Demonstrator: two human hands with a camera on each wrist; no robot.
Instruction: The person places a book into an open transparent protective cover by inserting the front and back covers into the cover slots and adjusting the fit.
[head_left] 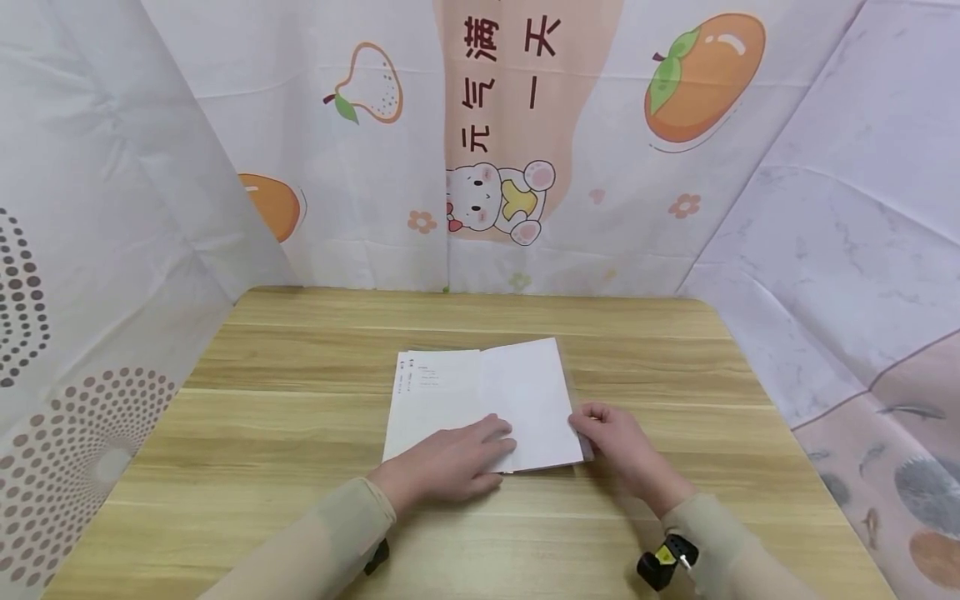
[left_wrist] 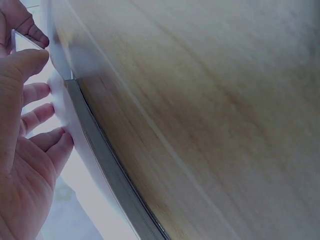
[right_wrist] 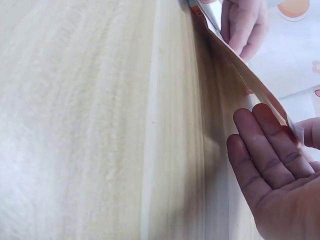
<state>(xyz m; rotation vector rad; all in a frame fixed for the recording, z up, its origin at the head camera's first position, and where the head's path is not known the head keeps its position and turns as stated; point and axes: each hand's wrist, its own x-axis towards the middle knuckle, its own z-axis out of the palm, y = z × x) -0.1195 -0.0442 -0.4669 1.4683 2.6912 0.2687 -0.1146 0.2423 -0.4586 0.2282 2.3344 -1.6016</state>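
An open book (head_left: 442, 392) lies on the table, its left page bearing a little small print and its right page (head_left: 525, 400) blank white. A clear cover edge shows past the right side. My left hand (head_left: 450, 462) rests on the lower middle of the pages, fingers spread loosely. With my right hand (head_left: 618, 442) I pinch the book's lower right edge, which is slightly raised. In the right wrist view, the fingers of my right hand (right_wrist: 280, 190) lie under the cover (right_wrist: 252, 77), the thumb above. In the left wrist view, the book's thick spine side (left_wrist: 107, 160) shows beside my left hand (left_wrist: 25, 170).
The wooden table (head_left: 300, 383) has rounded far corners. A printed curtain (head_left: 390, 183) hangs behind it, with more cloth (head_left: 97, 250) at the left and right. Black straps with small devices (head_left: 667, 562) sit at my wrists.
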